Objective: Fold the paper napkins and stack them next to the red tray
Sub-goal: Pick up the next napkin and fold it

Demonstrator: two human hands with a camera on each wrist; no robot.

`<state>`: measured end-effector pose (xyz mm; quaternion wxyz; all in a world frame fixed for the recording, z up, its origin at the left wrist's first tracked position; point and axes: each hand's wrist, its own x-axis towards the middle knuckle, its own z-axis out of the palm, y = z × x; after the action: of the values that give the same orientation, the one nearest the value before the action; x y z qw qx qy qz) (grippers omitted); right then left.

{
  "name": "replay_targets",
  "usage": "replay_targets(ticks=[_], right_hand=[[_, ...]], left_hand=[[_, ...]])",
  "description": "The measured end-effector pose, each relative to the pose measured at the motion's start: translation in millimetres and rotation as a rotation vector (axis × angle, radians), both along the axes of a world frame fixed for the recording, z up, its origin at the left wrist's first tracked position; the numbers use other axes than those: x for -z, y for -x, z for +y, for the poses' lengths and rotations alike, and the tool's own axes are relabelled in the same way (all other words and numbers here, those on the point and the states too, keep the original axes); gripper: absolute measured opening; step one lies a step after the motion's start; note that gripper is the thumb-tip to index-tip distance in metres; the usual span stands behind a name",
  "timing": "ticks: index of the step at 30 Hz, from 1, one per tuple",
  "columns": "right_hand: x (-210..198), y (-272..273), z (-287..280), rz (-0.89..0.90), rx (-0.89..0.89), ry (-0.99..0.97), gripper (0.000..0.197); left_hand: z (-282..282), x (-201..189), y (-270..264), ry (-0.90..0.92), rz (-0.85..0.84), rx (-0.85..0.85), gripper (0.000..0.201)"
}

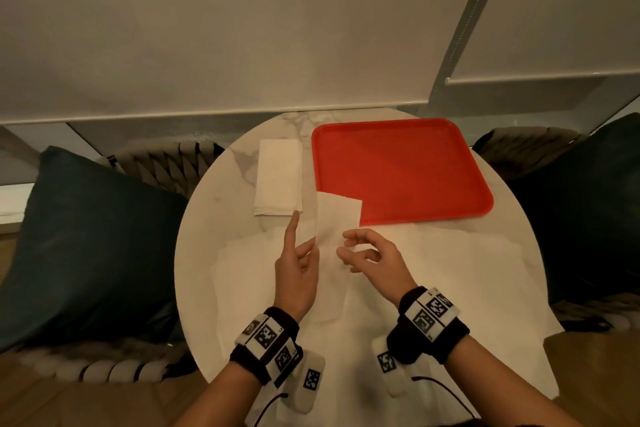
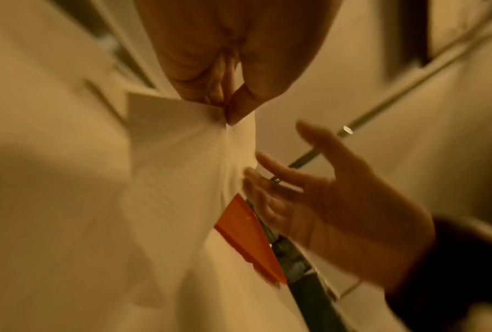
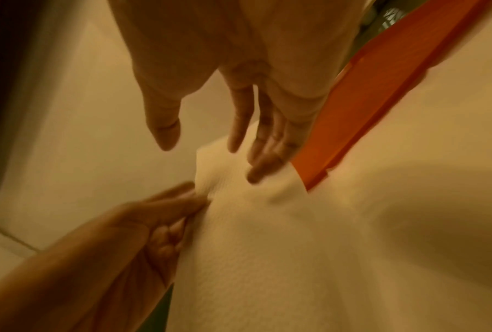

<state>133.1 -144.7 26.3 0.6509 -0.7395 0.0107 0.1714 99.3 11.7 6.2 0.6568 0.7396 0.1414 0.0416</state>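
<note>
A white paper napkin (image 1: 337,218) is lifted off the round table, its far corner overlapping the near left corner of the empty red tray (image 1: 408,170). My left hand (image 1: 304,253) pinches the napkin's left edge with the index finger pointing away; the left wrist view shows that pinch (image 2: 225,107) on the napkin (image 2: 182,157). My right hand (image 1: 363,250) hovers at the napkin's right side, fingers loose and thumb apart. In the right wrist view its fingertips (image 3: 256,175) touch the napkin (image 3: 253,224) beside the tray (image 3: 381,89). A folded napkin stack (image 1: 278,177) lies left of the tray.
Several unfolded napkins (image 1: 433,270) cover the near half of the marble table (image 1: 221,184). Woven chairs with dark cushions (image 1: 86,236) flank the table on both sides. A roller blind (image 1: 242,28) hangs behind the far edge.
</note>
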Motion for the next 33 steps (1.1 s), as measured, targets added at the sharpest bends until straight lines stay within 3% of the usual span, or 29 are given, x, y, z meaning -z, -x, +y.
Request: replay_targets(ticks=[2, 6, 10, 12, 14, 18, 21, 26, 29, 33], right_hand=[[-5, -6, 16, 0.052, -0.028, -0.047, 0.049], [-7, -24, 42, 0.089, 0.187, -0.115, 0.028], [-5, -43, 48, 0.121, 0.281, -0.074, 0.017], [-10, -51, 49, 0.16, 0.263, -0.098, 0.016], [-15, -57, 50, 0.186, 0.224, -0.13, 0.016], [-18, -75, 56, 0.216, 0.169, -0.133, 0.02], [-18, -89, 65, 0.249, 0.169, -0.129, 0.026], [-12, -98, 78, 0.362, 0.154, -0.157, 0.036], [-5, -97, 81, 0.388, 0.102, -0.087, 0.041], [0, -98, 84, 0.38, 0.049, -0.025, 0.066]], left_hand=[[3, -7, 0, -0.068, -0.073, 0.063, 0.069], [6, -20, 0, -0.112, -0.103, 0.192, 0.07], [32, -23, -12, -0.172, -0.192, -0.023, 0.041], [52, -14, -25, -0.183, -0.13, -0.124, 0.026], [71, -11, -40, -0.143, 0.005, -0.088, 0.023], [87, -27, -62, 0.082, 0.321, 0.2, 0.055], [92, -23, -68, 0.321, 0.404, 0.245, 0.057], [94, -7, -67, 0.472, 0.403, 0.188, 0.033], [93, -1, -69, 0.387, 0.364, 0.126, 0.022], [100, -1, -78, 0.319, 0.229, 0.02, 0.042]])
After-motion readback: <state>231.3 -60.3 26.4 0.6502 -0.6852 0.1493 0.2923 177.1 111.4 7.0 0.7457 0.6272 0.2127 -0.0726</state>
